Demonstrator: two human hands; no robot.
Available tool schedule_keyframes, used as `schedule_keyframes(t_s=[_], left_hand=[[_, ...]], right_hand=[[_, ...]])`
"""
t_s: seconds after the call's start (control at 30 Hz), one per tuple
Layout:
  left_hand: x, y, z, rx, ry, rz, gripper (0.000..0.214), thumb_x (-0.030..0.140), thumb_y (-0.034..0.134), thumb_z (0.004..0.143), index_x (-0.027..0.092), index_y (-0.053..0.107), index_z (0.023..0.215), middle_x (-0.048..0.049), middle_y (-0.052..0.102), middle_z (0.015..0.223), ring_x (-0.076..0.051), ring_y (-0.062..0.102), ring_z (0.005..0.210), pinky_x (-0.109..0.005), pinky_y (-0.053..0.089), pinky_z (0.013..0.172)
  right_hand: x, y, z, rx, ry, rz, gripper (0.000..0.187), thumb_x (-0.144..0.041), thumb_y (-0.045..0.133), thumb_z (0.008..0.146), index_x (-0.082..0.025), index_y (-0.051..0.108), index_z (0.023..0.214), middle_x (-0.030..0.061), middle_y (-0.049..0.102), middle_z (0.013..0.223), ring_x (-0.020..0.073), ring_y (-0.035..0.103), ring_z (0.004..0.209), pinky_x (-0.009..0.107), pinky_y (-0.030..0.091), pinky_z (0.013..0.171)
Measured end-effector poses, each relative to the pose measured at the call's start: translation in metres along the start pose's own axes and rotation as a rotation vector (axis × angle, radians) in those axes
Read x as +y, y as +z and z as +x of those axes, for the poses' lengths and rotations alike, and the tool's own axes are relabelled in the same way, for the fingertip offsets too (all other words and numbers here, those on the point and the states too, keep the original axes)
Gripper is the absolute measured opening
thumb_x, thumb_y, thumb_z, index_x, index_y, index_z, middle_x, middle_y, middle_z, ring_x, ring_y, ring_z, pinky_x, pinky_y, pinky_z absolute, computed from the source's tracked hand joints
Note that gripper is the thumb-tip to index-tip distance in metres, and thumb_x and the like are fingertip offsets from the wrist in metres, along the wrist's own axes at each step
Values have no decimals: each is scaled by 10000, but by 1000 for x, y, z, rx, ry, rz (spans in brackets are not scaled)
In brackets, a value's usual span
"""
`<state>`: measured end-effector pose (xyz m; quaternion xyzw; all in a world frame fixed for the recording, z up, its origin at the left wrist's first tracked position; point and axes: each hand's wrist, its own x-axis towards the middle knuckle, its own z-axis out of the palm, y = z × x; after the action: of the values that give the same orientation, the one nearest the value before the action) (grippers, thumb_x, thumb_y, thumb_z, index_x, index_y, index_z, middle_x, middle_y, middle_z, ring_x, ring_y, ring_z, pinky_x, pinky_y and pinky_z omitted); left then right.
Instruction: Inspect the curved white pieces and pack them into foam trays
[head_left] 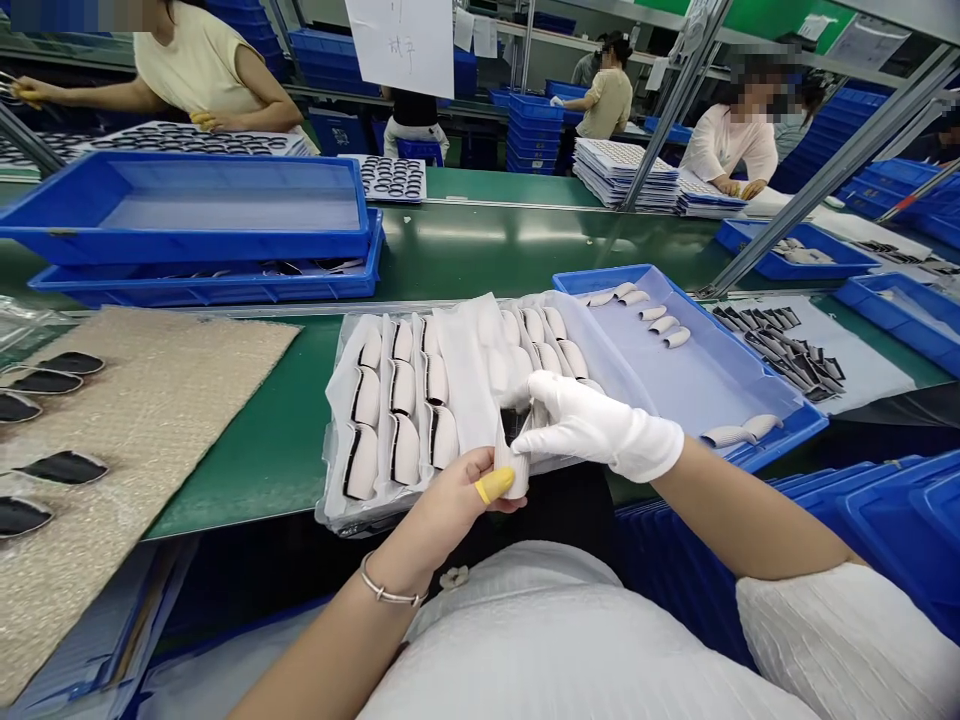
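Observation:
My left hand (457,495), bare with a yellow finger cot on the thumb, pinches a small white wrapped part (514,455) at its lower end. My right hand (592,425), in a white glove, grips the same part from the right. Both hands hover over the near edge of a clear tray (337,500) that holds rows of white wrapped parts (401,405) with dark edges. To the right, a blue bin (780,425) holds several loose white wrapped parts (652,312).
A stack of blue bins (187,245) stands at the far left on the green belt (480,245). Bubble wrap (150,400) with dark curved pieces (64,467) lies at left. Black parts (787,350) lie on a white sheet at right. Other people work beyond the belt.

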<state>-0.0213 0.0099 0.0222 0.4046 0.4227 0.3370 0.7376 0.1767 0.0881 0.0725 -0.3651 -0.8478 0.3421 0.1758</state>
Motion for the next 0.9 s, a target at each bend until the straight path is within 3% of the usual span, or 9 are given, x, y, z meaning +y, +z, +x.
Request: schedule_keyframes(t_s=[0.1, 0.17, 0.3, 0.4, 0.53, 0.7, 0.8, 0.9], left_hand=[[3, 2, 1, 72, 42, 25, 305, 439, 743, 766, 165, 644, 857, -28, 643, 802, -194, 611, 774, -327, 507, 756], [6, 3, 2, 116, 76, 63, 259, 402, 747, 756, 184, 608, 760, 8, 600, 700, -186, 588, 727, -315, 493, 729], [10, 3, 3, 158, 92, 98, 245, 384, 765, 740, 187, 638, 812, 10, 631, 730, -214, 610, 786, -333, 491, 773], [9, 1, 2, 152, 91, 35, 372, 462, 761, 771, 173, 669, 986, -23, 688, 870, -213, 624, 844, -322, 495, 772], [-3, -4, 4, 61, 93, -267, 493, 630, 652, 834, 177, 679, 1026, -50, 701, 892, -193, 636, 808, -313, 527, 717], [-20, -2, 11, -70, 37, -490, 360, 478, 767, 788, 180, 706, 979, -60, 728, 874, -226, 686, 866, -330, 565, 762], [-23, 0, 10, -104, 35, -534, 420, 540, 755, 779, 169, 713, 971, -81, 735, 874, -266, 696, 950, -346, 575, 788], [-22, -1, 8, -110, 12, -590, 471, 600, 729, 789, 153, 716, 937, -72, 726, 810, -215, 713, 846, -261, 570, 675]], right_hand=[[-6, 9, -4, 135, -168, -275, 785, -657, 727, 751, -166, 553, 1339, 184, 547, 1284, 358, 546, 1190, 519, 470, 989], [-7, 17, -6, 113, -247, -372, 917, -744, 702, 702, -173, 510, 1393, 215, 485, 1387, 406, 492, 1264, 563, 441, 1021], [-6, 31, -4, 74, -265, -432, 882, -716, 706, 716, -157, 510, 1370, 239, 486, 1369, 408, 543, 1189, 559, 489, 937], [-4, 35, -1, 127, -207, -329, 733, -584, 765, 704, -178, 557, 1277, 205, 493, 1357, 369, 579, 1144, 517, 513, 910], [-5, 37, 1, 200, -168, -29, 745, -466, 840, 637, -220, 522, 1264, 165, 444, 1421, 330, 570, 1216, 480, 493, 993], [-7, 51, 2, 246, -336, 286, 807, -418, 873, 618, -241, 457, 1286, 179, 346, 1500, 338, 362, 1437, 503, 343, 1149], [-6, 62, 0, 263, -357, 327, 838, -438, 873, 640, -268, 424, 1327, 168, 280, 1565, 334, 292, 1481, 518, 296, 1174], [-1, 67, -5, 259, -379, 328, 834, -425, 864, 677, -276, 409, 1360, 158, 234, 1609, 337, 232, 1507, 534, 252, 1191]])
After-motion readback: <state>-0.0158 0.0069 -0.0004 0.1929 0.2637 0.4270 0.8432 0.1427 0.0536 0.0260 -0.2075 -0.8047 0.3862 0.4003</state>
